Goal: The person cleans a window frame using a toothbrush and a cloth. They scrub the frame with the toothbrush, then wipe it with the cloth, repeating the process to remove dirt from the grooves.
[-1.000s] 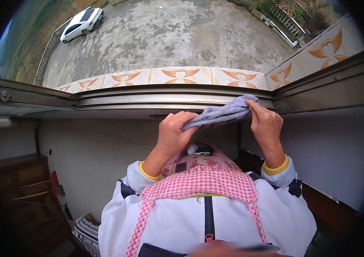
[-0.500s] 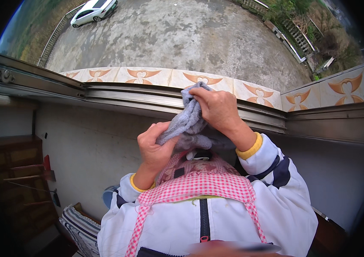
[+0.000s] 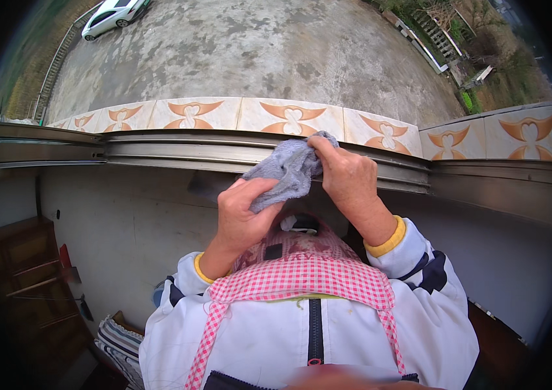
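Note:
A grey-blue cloth (image 3: 289,170) is stretched between my two hands, bunched and folded, over the metal window track (image 3: 191,151). My left hand (image 3: 242,211) pinches its lower left end between thumb and fingers. At the upper right corner, my right hand (image 3: 347,175) grips the cloth with fingers curled round it. The cloth's far edge overlaps the track in the view; whether it touches the metal I cannot tell.
Beyond the track runs a ledge of patterned tiles (image 3: 292,118), then a concrete yard (image 3: 237,52) with a white car (image 3: 112,18). On the left are a wooden cabinet (image 3: 22,260) and striped fabric (image 3: 120,341). A pink checked apron (image 3: 302,278) covers my front.
The twisted cloth has been spread wider and flatter between my hands. Both hands have come slightly nearer to me, the right also a little rightward. The view has shifted somewhat.

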The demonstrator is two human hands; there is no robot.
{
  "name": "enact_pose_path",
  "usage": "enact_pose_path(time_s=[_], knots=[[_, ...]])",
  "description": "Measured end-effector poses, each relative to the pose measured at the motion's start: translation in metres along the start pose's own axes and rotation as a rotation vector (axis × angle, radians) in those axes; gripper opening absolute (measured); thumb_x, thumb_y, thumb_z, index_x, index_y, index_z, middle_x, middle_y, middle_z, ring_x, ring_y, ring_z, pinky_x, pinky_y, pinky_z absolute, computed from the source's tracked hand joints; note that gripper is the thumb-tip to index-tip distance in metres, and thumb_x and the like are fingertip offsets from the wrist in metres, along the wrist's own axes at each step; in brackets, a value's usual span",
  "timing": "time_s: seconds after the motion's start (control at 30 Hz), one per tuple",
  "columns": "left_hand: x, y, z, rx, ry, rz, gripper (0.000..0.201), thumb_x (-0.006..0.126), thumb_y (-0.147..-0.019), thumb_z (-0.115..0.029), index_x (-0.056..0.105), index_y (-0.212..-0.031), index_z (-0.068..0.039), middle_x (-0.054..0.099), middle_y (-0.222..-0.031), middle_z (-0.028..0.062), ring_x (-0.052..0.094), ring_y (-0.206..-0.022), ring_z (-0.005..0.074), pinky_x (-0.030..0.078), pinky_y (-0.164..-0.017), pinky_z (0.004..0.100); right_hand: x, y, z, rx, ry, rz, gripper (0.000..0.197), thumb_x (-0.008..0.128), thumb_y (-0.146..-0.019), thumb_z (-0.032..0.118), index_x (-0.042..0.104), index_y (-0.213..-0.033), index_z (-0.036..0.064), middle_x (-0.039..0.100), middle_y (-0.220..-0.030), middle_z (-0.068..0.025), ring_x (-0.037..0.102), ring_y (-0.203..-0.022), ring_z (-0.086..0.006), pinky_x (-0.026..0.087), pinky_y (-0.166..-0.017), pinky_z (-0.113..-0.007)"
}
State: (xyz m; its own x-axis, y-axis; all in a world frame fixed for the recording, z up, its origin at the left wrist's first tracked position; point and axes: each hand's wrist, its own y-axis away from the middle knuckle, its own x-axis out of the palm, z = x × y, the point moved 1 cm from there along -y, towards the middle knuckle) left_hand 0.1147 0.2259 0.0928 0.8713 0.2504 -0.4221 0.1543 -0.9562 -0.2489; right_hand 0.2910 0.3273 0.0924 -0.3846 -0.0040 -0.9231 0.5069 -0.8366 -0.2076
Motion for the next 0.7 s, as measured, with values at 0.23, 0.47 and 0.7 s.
enact_pose_path(time_s=[0.23,0.47,0.7], knots=[[0.061,-0.008,-0.011,0.152,0.061,0.395,0.029,0.076,-0.072,-0.014,0.069,-0.1,-0.009,0.07,-0.086,0.0096,0.065,-0.076,0.0317,0.049,-0.069,0.0389,-0.035,0.036,-0.061,0.096,0.113,-0.072,0.022,0.06,-0.088,0.012,0.066,-0.106,0.0239,0.065,-0.065,-0.0097,0.067,-0.058,-0.0305,0.05,-0.048,-0.043],[0.098,-0.011,-0.015,0.208,0.097,0.507,0.027,0.075,-0.075,-0.016,0.068,-0.101,-0.009,0.069,-0.086,0.0125,0.063,-0.075,0.0359,0.05,-0.069,0.0421,-0.069,0.059,-0.092,0.271,0.302,-0.012,0.015,0.062,-0.094,0.019,0.068,-0.107,0.0221,0.068,-0.076,-0.0139,0.068,-0.067,-0.0339,0.052,-0.056,-0.042],[0.099,-0.014,-0.014,0.249,0.082,0.48,0.027,0.076,-0.075,-0.016,0.069,-0.1,-0.006,0.069,-0.086,0.013,0.064,-0.075,0.0338,0.048,-0.068,0.0392,-0.09,0.072,-0.084,0.406,0.643,0.037,0.016,0.061,-0.094,0.017,0.069,-0.108,0.0205,0.071,-0.08,-0.0117,0.069,-0.068,-0.0321,0.053,-0.056,-0.04]])
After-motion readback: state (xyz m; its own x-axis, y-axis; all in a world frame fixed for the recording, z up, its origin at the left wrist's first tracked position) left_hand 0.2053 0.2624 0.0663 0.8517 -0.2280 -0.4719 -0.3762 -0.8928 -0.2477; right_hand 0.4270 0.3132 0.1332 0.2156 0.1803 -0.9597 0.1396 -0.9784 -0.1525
